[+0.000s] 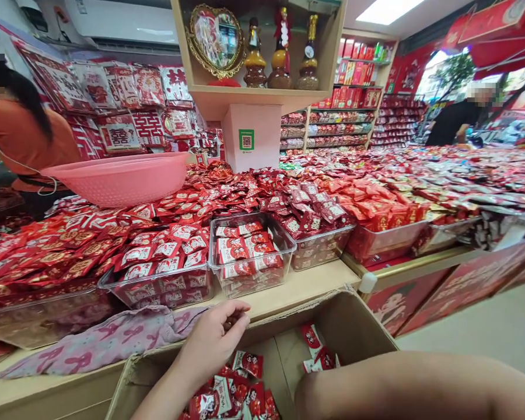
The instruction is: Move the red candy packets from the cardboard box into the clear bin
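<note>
My left hand [221, 329] hovers above the back edge of a cardboard box [354, 326]. Its fingers are loosely curled, the thumb apart from the forefinger, and nothing shows between them. Inside the box lie small red-and-white candy packets [223, 394], heaped at the left, with a few more packets [317, 353] on the right. Just beyond my left hand stands a clear plastic bin [254, 274], partly filled with neatly stacked packets of similar look. My right forearm [411, 385] crosses the box's right front; the right hand itself is out of sight at the bottom.
Neighbouring bins of red [157, 286] and maroon packets [310, 216] flank the clear bin. A patterned cloth [114, 341] lies on the ledge at left. A pink basket [122, 178] sits on the packets. Display shelf [262, 93] overhangs; two people stand at either side.
</note>
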`<state>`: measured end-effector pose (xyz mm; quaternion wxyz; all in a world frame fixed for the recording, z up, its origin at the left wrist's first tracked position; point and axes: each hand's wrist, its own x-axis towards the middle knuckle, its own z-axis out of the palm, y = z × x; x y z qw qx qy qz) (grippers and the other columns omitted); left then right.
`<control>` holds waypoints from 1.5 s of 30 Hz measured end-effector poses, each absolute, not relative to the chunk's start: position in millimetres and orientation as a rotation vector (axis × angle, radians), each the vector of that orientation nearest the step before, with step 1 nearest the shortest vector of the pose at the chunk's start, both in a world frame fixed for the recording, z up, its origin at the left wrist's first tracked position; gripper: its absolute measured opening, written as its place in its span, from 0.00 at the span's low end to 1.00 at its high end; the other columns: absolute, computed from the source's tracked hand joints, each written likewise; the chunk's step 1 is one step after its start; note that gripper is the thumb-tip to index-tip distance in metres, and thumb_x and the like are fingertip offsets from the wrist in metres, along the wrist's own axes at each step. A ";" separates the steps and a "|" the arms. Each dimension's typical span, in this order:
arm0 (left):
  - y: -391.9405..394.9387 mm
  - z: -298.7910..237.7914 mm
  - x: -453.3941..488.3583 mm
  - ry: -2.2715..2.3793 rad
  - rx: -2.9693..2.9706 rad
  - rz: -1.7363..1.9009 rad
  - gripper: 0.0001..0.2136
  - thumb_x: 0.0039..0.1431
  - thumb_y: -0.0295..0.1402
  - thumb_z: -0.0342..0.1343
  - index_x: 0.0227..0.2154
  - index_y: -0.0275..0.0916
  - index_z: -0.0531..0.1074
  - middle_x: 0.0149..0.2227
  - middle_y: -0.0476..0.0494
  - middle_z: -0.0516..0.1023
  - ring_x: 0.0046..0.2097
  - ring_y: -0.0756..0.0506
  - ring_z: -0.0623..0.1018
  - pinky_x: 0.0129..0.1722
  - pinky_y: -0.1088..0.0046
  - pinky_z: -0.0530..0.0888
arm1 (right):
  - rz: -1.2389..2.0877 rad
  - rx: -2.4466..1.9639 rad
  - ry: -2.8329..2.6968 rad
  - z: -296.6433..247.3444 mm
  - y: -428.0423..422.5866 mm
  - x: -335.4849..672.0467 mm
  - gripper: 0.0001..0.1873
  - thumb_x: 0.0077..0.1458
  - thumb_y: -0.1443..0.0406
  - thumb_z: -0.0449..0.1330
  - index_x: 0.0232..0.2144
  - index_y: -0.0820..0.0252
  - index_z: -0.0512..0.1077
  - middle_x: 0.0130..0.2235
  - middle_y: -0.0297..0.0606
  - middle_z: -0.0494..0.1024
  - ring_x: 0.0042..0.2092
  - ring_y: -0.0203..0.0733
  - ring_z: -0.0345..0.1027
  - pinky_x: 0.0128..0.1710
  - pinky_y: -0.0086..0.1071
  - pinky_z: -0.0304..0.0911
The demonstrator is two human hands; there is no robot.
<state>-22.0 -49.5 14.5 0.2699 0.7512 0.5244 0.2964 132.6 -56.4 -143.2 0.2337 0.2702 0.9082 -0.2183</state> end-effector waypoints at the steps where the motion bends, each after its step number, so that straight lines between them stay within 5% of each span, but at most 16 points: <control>1: -49.2 14.6 -22.0 1.414 1.994 0.815 0.09 0.52 0.35 0.49 0.33 0.41 0.72 0.31 0.48 0.77 0.32 0.47 0.74 0.34 0.73 0.70 | -0.547 0.726 2.377 -128.5 -55.6 130.8 0.19 0.33 0.56 0.61 0.01 0.50 0.62 0.07 0.35 0.60 0.14 0.43 0.60 0.10 0.32 0.46; 4: -48.8 14.5 -25.1 1.365 1.864 0.878 0.10 0.52 0.38 0.50 0.34 0.40 0.71 0.31 0.47 0.76 0.33 0.47 0.74 0.35 0.72 0.70 | -0.501 0.817 2.484 -67.3 -55.7 134.3 0.16 0.33 0.52 0.61 0.06 0.53 0.67 0.10 0.36 0.64 0.16 0.41 0.61 0.13 0.31 0.49; 7: -50.6 15.3 -30.2 1.142 1.671 0.964 0.18 0.56 0.46 0.42 0.37 0.39 0.70 0.33 0.45 0.76 0.35 0.46 0.74 0.37 0.71 0.69 | -1.154 0.803 3.024 -1.3 -53.4 143.1 0.16 0.42 0.51 0.57 0.23 0.58 0.72 0.20 0.31 0.72 0.22 0.32 0.63 0.21 0.24 0.56; 9: -52.7 16.7 -30.6 0.948 1.531 1.021 0.27 0.54 0.52 0.32 0.39 0.38 0.68 0.33 0.43 0.75 0.35 0.46 0.74 0.37 0.69 0.70 | -1.530 1.137 3.165 29.5 -45.3 143.4 0.18 0.45 0.51 0.55 0.24 0.60 0.69 0.22 0.30 0.71 0.23 0.29 0.61 0.22 0.22 0.56; 11: -54.6 18.1 -26.6 0.865 1.426 1.063 0.31 0.50 0.57 0.31 0.42 0.38 0.65 0.32 0.43 0.75 0.33 0.45 0.74 0.32 0.70 0.70 | -1.559 1.622 3.256 42.5 -31.8 137.8 0.18 0.46 0.51 0.54 0.22 0.62 0.66 0.20 0.29 0.67 0.22 0.28 0.57 0.21 0.22 0.52; 15: -55.7 16.9 -11.6 1.115 1.355 1.081 0.19 0.51 0.49 0.46 0.40 0.41 0.63 0.27 0.51 0.71 0.26 0.50 0.72 0.23 0.76 0.69 | -1.374 1.946 3.333 27.3 -7.7 120.5 0.18 0.49 0.53 0.52 0.19 0.61 0.60 0.17 0.27 0.58 0.21 0.28 0.49 0.19 0.23 0.46; 18: -55.2 12.9 -3.6 1.246 1.441 1.107 0.11 0.54 0.42 0.47 0.35 0.41 0.65 0.23 0.55 0.65 0.23 0.52 0.69 0.23 0.77 0.69 | -1.313 1.971 3.360 10.1 -3.7 113.8 0.19 0.51 0.55 0.50 0.17 0.61 0.57 0.17 0.27 0.56 0.21 0.28 0.47 0.20 0.24 0.44; 25: -57.0 9.9 -1.0 1.369 1.607 1.174 0.12 0.54 0.42 0.46 0.26 0.39 0.67 0.18 0.56 0.61 0.19 0.53 0.63 0.19 0.79 0.63 | -1.674 2.008 3.313 7.3 -11.3 115.9 0.20 0.53 0.55 0.47 0.16 0.60 0.51 0.18 0.27 0.51 0.22 0.29 0.44 0.21 0.24 0.44; 32: -55.7 12.2 -2.2 1.154 1.239 1.076 0.12 0.46 0.37 0.58 0.32 0.38 0.66 0.20 0.53 0.74 0.21 0.52 0.73 0.22 0.79 0.69 | -2.100 2.037 3.108 1.8 -8.8 126.4 0.20 0.52 0.53 0.48 0.17 0.60 0.53 0.18 0.27 0.52 0.21 0.28 0.45 0.19 0.24 0.45; 38: -50.8 16.6 -2.4 1.218 1.157 1.195 0.13 0.40 0.34 0.63 0.30 0.37 0.71 0.22 0.51 0.78 0.22 0.53 0.73 0.21 0.81 0.71 | -1.887 2.047 3.253 0.4 -9.7 138.7 0.21 0.52 0.52 0.48 0.17 0.61 0.53 0.18 0.27 0.52 0.21 0.27 0.46 0.18 0.23 0.46; 42: -49.2 18.9 -9.2 1.286 1.306 1.333 0.10 0.40 0.33 0.62 0.29 0.39 0.74 0.26 0.51 0.79 0.26 0.52 0.76 0.27 0.80 0.74 | -2.390 1.614 2.973 4.6 -17.1 142.2 0.17 0.52 0.52 0.48 0.27 0.60 0.62 0.16 0.26 0.59 0.16 0.27 0.54 0.14 0.21 0.49; 45: -49.5 19.0 -14.9 1.261 1.520 1.409 0.09 0.42 0.30 0.62 0.30 0.42 0.75 0.34 0.50 0.80 0.36 0.49 0.77 0.39 0.77 0.73 | -2.862 1.210 2.762 8.3 -20.5 142.7 0.15 0.48 0.55 0.54 0.32 0.61 0.66 0.24 0.32 0.67 0.24 0.32 0.64 0.16 0.23 0.57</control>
